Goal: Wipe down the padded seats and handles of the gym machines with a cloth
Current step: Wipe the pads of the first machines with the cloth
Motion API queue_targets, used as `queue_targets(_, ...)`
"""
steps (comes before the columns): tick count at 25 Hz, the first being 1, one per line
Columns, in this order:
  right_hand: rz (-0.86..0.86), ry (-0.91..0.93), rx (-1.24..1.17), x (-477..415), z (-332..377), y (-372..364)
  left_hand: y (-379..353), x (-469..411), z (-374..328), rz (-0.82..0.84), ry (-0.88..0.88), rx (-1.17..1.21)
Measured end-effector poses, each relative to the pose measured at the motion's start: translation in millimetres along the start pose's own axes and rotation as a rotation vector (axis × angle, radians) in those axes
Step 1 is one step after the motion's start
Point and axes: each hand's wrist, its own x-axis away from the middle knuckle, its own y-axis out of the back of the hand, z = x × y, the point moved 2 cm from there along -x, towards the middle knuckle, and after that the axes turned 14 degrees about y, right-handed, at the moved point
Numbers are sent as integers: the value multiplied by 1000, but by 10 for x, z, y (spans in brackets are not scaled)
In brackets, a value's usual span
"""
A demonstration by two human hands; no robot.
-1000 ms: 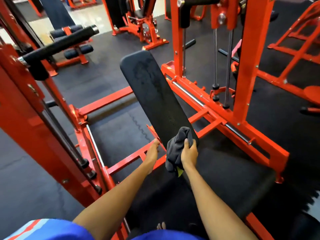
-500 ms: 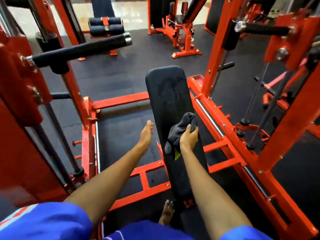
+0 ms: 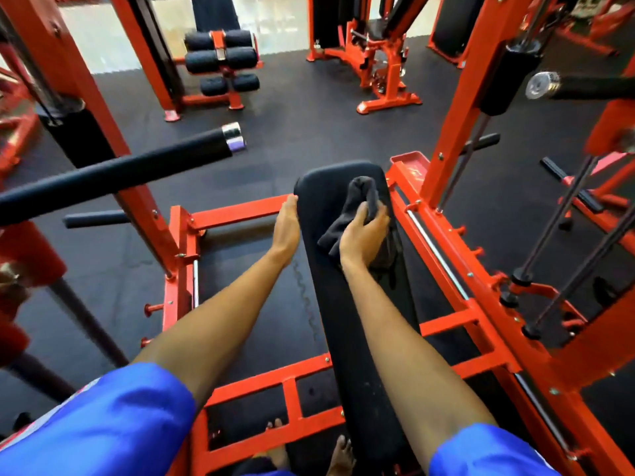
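Right of centre, the right hand [image 3: 364,235] gripped the bunched cloth [image 3: 357,197] near the bench pad's [image 3: 343,321] top end, the left hand [image 3: 287,225] flat-fingered against its edge; overshooting could drag the cloth off

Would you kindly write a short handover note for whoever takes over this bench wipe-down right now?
Left hand: open, straight fingers resting against the left edge of the long black padded bench, near its far end.
Right hand: grips the bunched dark grey cloth, pressing it on the pad's top close to the far end.
Done: the cloth is at work on the bench; how much is already wiped cannot be told.
Left: any unwiped pad, then the black foam-covered handle bar on the left and the matching black handle at upper right, neither touched by the cloth now.
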Motion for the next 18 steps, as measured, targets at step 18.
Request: queue_targets(18,440,987,758,-855,-805,-1141,-104,-1101,-145,122,49,140)
